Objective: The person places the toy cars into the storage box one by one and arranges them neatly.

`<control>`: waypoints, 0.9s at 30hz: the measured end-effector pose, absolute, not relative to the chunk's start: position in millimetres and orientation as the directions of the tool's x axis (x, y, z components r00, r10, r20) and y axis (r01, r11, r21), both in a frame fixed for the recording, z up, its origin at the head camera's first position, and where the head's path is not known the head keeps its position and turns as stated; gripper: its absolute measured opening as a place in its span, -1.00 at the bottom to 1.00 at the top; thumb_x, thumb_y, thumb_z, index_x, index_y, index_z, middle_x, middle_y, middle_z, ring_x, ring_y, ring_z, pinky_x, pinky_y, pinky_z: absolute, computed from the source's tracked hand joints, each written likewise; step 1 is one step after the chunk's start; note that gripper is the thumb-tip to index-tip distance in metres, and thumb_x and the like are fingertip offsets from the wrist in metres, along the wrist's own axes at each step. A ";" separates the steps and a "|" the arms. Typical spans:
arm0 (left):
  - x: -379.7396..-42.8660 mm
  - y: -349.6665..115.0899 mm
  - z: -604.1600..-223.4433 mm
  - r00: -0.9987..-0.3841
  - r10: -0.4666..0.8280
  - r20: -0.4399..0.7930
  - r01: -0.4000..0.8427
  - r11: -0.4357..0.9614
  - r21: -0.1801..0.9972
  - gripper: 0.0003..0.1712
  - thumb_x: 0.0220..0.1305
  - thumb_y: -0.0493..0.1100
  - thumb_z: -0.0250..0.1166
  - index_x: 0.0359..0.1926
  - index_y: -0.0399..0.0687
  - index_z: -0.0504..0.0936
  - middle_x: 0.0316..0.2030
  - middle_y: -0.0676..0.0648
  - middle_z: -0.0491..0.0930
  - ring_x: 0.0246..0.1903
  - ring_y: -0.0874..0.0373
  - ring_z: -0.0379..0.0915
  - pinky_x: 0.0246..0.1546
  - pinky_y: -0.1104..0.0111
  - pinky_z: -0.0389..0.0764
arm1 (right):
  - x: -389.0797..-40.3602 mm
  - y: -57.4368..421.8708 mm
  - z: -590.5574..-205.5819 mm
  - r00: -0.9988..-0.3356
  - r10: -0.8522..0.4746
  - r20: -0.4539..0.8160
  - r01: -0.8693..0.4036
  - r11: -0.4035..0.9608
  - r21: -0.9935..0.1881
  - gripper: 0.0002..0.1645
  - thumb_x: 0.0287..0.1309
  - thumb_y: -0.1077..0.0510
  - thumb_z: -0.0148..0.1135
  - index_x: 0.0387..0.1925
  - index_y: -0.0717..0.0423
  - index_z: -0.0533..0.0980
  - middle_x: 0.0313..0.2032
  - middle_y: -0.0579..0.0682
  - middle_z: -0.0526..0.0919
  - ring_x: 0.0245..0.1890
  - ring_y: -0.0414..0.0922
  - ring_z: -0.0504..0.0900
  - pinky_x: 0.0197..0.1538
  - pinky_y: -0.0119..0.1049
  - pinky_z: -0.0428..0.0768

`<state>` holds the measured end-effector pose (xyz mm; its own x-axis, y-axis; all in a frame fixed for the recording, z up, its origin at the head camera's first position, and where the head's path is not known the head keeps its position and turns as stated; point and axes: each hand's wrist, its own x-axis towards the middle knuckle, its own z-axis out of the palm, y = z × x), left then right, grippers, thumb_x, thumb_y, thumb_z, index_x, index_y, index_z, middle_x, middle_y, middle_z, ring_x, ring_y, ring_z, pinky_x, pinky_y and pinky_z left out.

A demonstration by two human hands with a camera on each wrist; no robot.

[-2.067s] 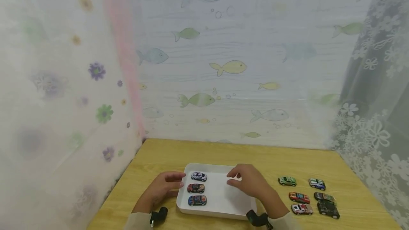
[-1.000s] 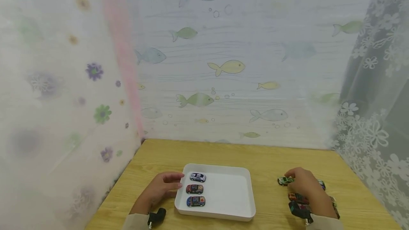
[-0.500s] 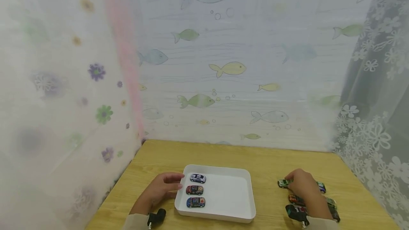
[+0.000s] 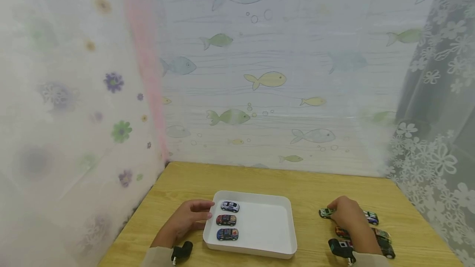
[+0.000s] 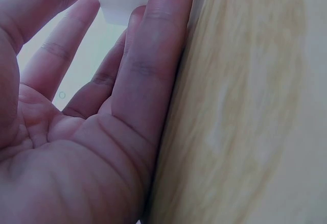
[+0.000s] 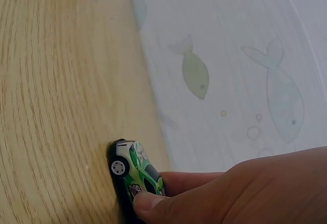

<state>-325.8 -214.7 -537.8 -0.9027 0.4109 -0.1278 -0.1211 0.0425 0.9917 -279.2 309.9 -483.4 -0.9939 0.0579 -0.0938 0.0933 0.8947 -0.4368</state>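
A green toy car [image 6: 135, 168] is pinched between the thumb and fingers of my right hand [image 4: 349, 217], at the right side of the table. The right wrist view shows the car's front end and a wheel, with its rear covered by the fingers. At the left edge of the white tray [image 4: 265, 234], my left hand [image 4: 187, 219] rests on the table with fingers loosely spread, at or close to the tray wall. Inside the tray a white toy car [image 4: 230, 206], a red toy car [image 4: 226, 220] and a blue toy car [image 4: 227, 234] stand in a column on the left.
Behind and under my right forearm several more toy cars sit on the wooden table [image 4: 259, 178], among them a white-and-blue car [image 4: 371, 217] and a black car [image 4: 386, 248], partly hidden. A fish-print curtain [image 4: 274, 106] hangs along the table's far edge.
My right hand has moved from above the tray to the toy cars on the right and taken hold of the green one, which has shifted slightly left. The left hand stays by the tray.
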 end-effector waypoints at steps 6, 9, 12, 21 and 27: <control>-327.0 -215.9 -535.6 -0.903 0.409 -0.130 -0.119 0.052 0.992 -0.40 0.32 -0.18 0.45 0.34 -0.23 0.55 0.27 -0.21 0.57 0.10 0.00 0.64 0.03 0.05 0.77 | -278.9 304.4 -485.7 -0.997 0.049 -0.058 0.070 0.894 -0.443 -0.64 0.18 0.31 0.42 0.03 0.29 0.70 0.00 0.32 0.73 -0.05 0.29 0.68 -0.11 0.15 0.71; -326.8 -216.3 -535.1 -0.903 0.409 -0.131 -0.120 0.053 0.991 -0.40 0.32 -0.18 0.45 0.34 -0.23 0.55 0.27 -0.21 0.57 0.10 0.00 0.64 0.03 0.04 0.76 | -279.6 300.5 -487.4 -0.997 0.054 -0.046 0.069 0.893 -0.446 -0.65 0.18 0.31 0.42 0.02 0.29 0.70 -0.03 0.30 0.74 -0.07 0.26 0.69 -0.12 0.15 0.70; -326.1 -217.0 -535.3 -0.904 0.407 -0.129 -0.118 0.050 0.992 -0.41 0.33 -0.19 0.45 0.33 -0.24 0.55 0.27 -0.22 0.57 0.09 0.00 0.64 0.03 0.05 0.76 | -279.9 296.9 -488.3 -0.998 0.050 -0.042 0.063 0.891 -0.450 -0.66 0.18 0.30 0.42 0.01 0.28 0.70 -0.03 0.30 0.74 -0.07 0.26 0.69 -0.12 0.15 0.70; -321.8 -218.7 -534.3 -0.907 0.403 -0.124 -0.114 0.050 0.992 -0.41 0.33 -0.21 0.43 0.34 -0.27 0.54 0.28 -0.24 0.56 0.09 0.00 0.64 0.02 0.05 0.77 | -281.9 292.0 -489.4 -0.989 0.076 -0.128 0.134 0.824 -0.550 -0.63 0.20 0.29 0.42 0.06 0.26 0.68 0.06 0.34 0.69 -0.38 -0.05 0.64 -0.45 -0.17 0.61; -322.0 -214.5 -537.5 -0.905 0.412 -0.109 -0.105 0.032 0.994 -0.42 0.34 -0.22 0.43 0.33 -0.29 0.54 0.26 -0.25 0.58 0.09 -0.01 0.65 0.03 0.05 0.77 | -283.2 297.2 -488.6 -0.999 0.033 -0.033 0.045 0.868 -0.495 -0.65 0.16 0.20 0.50 0.00 0.17 0.72 0.02 0.25 0.73 -0.14 0.14 0.70 -0.23 -0.01 0.70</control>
